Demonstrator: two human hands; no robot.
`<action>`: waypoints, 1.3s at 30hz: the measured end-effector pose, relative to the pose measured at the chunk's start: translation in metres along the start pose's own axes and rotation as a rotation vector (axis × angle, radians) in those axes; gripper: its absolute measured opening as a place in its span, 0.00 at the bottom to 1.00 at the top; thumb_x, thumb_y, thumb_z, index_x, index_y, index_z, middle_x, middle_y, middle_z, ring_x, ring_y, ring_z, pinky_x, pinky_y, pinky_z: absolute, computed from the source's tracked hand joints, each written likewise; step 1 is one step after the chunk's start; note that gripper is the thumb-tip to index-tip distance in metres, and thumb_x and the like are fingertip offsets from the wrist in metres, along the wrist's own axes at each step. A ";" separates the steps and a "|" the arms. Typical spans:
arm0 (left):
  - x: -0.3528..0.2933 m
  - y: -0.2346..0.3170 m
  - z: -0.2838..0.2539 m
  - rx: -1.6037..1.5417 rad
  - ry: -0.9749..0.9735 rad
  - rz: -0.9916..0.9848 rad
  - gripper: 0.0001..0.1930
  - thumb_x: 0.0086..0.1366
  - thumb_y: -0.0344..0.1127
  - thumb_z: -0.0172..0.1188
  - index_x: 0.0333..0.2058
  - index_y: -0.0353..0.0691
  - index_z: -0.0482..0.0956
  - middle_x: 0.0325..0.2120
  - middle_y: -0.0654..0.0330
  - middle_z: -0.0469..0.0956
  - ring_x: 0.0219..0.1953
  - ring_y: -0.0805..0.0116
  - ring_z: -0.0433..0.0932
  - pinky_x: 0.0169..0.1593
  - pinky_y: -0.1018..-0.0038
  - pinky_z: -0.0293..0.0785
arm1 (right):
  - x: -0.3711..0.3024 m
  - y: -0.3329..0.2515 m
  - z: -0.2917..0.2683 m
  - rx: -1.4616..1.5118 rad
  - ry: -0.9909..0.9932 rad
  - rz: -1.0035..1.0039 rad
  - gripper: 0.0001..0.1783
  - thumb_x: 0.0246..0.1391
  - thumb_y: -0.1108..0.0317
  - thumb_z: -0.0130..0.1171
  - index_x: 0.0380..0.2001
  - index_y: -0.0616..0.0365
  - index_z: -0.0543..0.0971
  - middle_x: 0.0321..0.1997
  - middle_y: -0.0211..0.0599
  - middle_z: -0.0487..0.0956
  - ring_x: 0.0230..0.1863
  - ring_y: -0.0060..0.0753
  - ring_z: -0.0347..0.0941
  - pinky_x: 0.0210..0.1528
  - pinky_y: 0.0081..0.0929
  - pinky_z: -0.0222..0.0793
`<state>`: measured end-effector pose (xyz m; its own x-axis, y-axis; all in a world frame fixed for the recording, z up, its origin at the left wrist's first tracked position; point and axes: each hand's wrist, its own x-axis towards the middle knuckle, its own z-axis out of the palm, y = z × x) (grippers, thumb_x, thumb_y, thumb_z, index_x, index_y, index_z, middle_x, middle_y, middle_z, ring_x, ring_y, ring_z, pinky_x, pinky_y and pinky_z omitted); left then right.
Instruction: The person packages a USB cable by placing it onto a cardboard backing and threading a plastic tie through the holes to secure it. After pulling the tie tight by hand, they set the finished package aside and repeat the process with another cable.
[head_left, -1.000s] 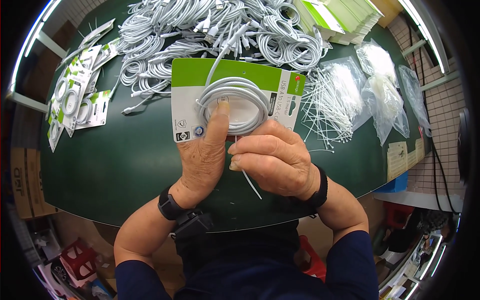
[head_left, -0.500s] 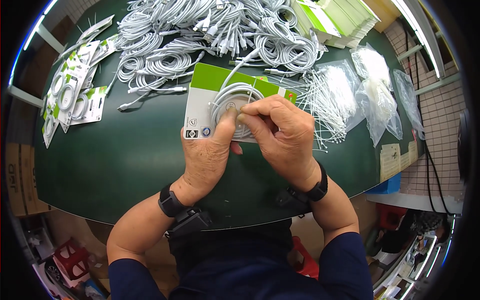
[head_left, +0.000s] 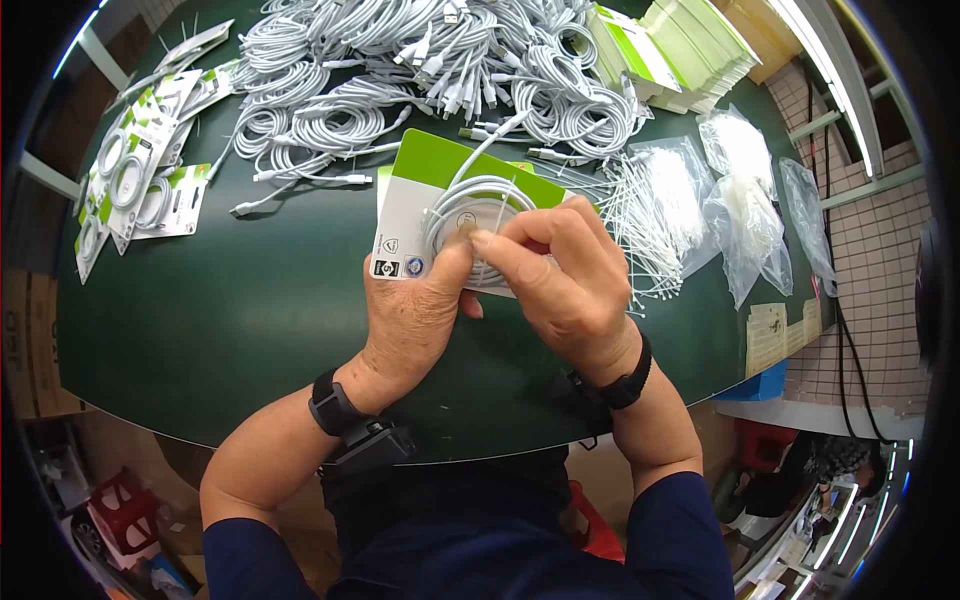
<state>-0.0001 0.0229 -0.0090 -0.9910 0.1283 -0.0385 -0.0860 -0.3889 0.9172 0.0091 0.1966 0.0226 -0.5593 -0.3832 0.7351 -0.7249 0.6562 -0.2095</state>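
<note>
My left hand (head_left: 412, 325) grips a green and white packaging card (head_left: 408, 215), thumb over the front and fingers behind it. Against the card's face lies a coiled light-grey charging cable (head_left: 455, 202), with one straight end pointing up past the card's top edge. A thin white cable tie (head_left: 511, 192) crosses the coil's upper right. My right hand (head_left: 580, 295) is closed in a pinch at the coil's middle, its fingertips next to my left thumb. What lies in that pinch is hidden.
A big heap of coiled grey cables (head_left: 350, 120) fills the table's far side. Carded cables (head_left: 130, 180) lie at the left. To the right are loose white cable ties (head_left: 640, 225), plastic bags (head_left: 745, 215) and a stack of green and white cards (head_left: 690, 50).
My right hand's fingers have shifted slightly, its pinch now closer to my left thumb. The card has tilted a little and moved slightly right. The whole view has shifted a bit.
</note>
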 end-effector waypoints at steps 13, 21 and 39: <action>-0.001 0.016 0.003 0.008 0.043 0.100 0.11 0.70 0.32 0.66 0.46 0.31 0.80 0.34 0.58 0.84 0.24 0.76 0.80 0.20 0.78 0.75 | -0.006 -0.021 -0.014 0.083 -0.013 -0.076 0.21 0.42 0.82 0.73 0.44 0.55 0.88 0.45 0.35 0.86 0.38 0.35 0.80 0.37 0.28 0.77; -0.002 0.018 0.003 -0.034 0.018 0.035 0.12 0.71 0.33 0.67 0.47 0.31 0.80 0.34 0.59 0.84 0.24 0.77 0.80 0.21 0.78 0.76 | -0.008 -0.018 -0.013 0.104 0.045 -0.012 0.18 0.46 0.81 0.75 0.42 0.52 0.87 0.43 0.34 0.88 0.36 0.33 0.79 0.35 0.25 0.74; -0.003 0.019 0.002 -0.027 0.009 0.008 0.11 0.71 0.34 0.66 0.44 0.30 0.81 0.31 0.59 0.84 0.22 0.77 0.80 0.21 0.78 0.76 | -0.009 -0.015 -0.009 0.123 0.070 -0.012 0.16 0.50 0.79 0.76 0.42 0.52 0.87 0.40 0.36 0.88 0.34 0.33 0.78 0.34 0.25 0.73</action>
<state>0.0016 0.0169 0.0097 -0.9925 0.1170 -0.0353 -0.0810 -0.4140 0.9066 0.0289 0.1958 0.0254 -0.5241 -0.3411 0.7804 -0.7775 0.5656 -0.2750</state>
